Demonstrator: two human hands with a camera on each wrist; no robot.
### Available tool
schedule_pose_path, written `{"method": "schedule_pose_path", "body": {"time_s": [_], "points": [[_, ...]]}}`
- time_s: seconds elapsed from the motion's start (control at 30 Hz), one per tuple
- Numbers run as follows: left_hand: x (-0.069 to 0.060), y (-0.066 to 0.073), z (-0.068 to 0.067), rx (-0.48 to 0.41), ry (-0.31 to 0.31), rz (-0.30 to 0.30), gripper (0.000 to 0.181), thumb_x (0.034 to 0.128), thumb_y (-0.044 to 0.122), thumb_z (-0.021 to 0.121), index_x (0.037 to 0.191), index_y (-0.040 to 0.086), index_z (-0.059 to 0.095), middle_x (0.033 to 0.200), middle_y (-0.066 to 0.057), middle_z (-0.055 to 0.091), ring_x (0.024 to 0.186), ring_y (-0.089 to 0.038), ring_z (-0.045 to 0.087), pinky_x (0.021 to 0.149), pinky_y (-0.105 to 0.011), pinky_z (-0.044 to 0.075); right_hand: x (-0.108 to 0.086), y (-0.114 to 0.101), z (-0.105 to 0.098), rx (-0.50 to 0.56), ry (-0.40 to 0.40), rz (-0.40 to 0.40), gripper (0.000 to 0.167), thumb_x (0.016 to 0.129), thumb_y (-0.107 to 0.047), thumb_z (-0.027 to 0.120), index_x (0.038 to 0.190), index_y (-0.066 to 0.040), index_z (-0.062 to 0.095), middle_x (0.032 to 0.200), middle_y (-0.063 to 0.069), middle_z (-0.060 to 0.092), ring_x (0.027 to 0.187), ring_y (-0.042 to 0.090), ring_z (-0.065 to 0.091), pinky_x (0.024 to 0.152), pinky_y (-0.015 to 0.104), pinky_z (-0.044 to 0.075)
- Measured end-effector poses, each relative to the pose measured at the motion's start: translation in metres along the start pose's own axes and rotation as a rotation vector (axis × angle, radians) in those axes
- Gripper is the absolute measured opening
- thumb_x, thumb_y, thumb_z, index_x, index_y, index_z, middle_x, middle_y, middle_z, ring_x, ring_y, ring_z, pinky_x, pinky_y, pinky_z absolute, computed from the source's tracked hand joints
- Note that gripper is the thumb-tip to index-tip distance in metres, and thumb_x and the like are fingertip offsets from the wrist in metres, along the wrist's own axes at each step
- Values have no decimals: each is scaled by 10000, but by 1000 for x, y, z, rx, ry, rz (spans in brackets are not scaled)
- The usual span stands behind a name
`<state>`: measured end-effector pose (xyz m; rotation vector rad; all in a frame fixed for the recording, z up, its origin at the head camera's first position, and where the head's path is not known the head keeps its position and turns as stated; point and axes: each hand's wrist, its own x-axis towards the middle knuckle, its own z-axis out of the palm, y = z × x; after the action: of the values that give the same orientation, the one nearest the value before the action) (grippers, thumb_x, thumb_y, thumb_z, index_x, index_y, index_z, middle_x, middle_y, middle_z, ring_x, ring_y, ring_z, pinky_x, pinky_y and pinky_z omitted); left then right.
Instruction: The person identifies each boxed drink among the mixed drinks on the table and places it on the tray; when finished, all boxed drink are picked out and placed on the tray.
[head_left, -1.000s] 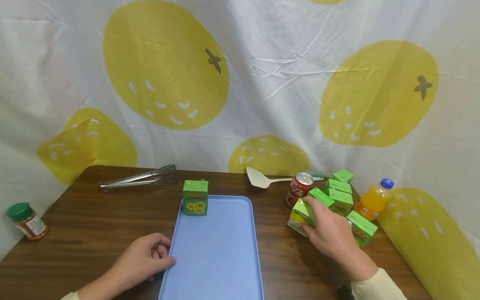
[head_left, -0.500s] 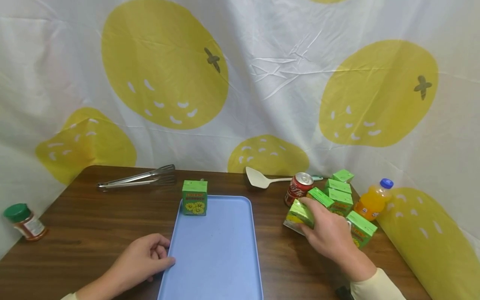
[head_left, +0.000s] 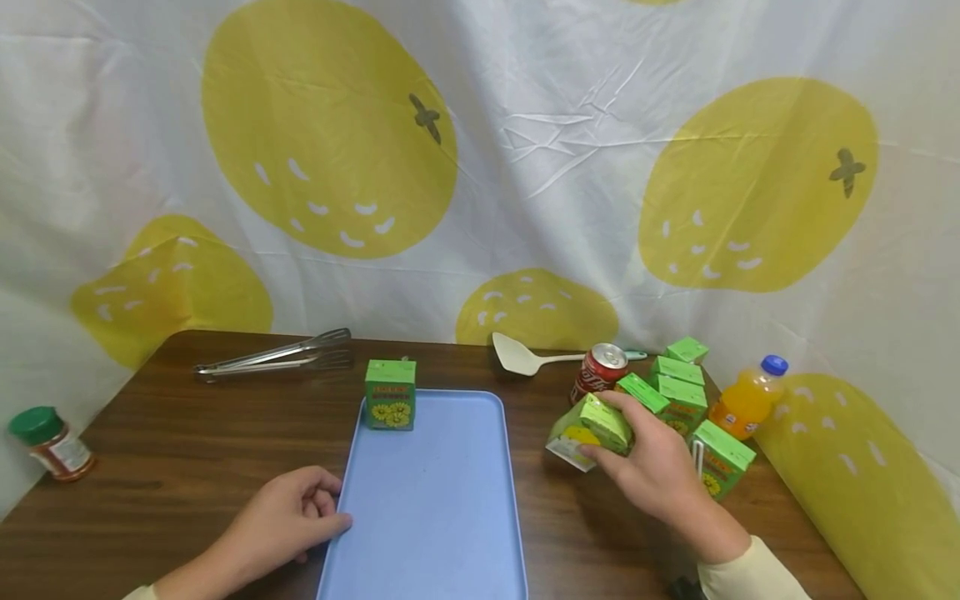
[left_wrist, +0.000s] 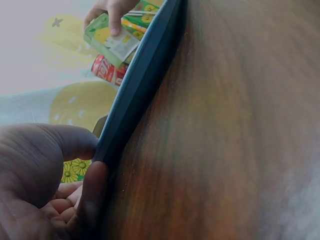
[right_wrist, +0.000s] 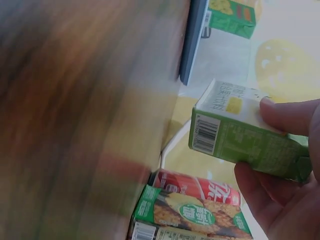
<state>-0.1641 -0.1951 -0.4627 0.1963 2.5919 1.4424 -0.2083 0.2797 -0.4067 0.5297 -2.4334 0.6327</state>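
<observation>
My right hand [head_left: 660,467] grips a green and white drink carton [head_left: 588,429] and holds it tilted, above the table in the right wrist view. Its barcode end [right_wrist: 206,134] shows there, with the thumb on one side and fingers on the other. My left hand [head_left: 288,517] pinches the left rim of a blue tray [head_left: 427,492] between thumb and finger, plain in the left wrist view. Another green drink carton [head_left: 390,404], with yellow flowers, stands upright at the tray's far left corner.
Several green cartons [head_left: 678,400] cluster at the right, beside a red cola can [head_left: 600,371] and an orange drink bottle [head_left: 746,404]. A white spatula [head_left: 517,358] and metal tongs [head_left: 277,358] lie at the back. A green-lidded spice jar [head_left: 52,442] stands far left.
My right hand has shifted the held carton a little left, away from the other cartons, and its tilt has changed. The left hand and tray have stayed put.
</observation>
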Motion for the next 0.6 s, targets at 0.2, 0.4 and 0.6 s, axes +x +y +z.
{"method": "schedule_pose_path", "body": {"time_s": [0.2, 0.4, 0.6], "points": [[-1, 1, 0, -4, -2, 4, 430, 891, 187, 930, 1195, -28, 716, 806, -16, 675, 567, -205, 604, 492, -329, 528, 0, -6, 0, 132, 6, 43, 796, 717, -105, 1063, 1418, -157, 690, 1160, 42, 790, 848, 165, 661, 717, 365, 539], [-1, 2, 0, 7, 1, 17, 432, 885, 183, 934, 1191, -30, 718, 800, -16, 675, 551, -211, 602, 488, -333, 528, 1, -14, 1, 203, 18, 33, 804, 703, -80, 1067, 1416, -162, 705, 1204, 26, 792, 876, 125, 662, 735, 314, 541], [-1, 2, 0, 9, 5, 16, 425, 883, 180, 933, 1182, -32, 718, 795, -18, 674, 557, -210, 603, 491, -335, 533, 8, -25, 5, 249, 0, 4, 791, 702, -54, 1061, 1404, -183, 719, 1254, 6, 788, 901, 126, 677, 762, 303, 546]]}}
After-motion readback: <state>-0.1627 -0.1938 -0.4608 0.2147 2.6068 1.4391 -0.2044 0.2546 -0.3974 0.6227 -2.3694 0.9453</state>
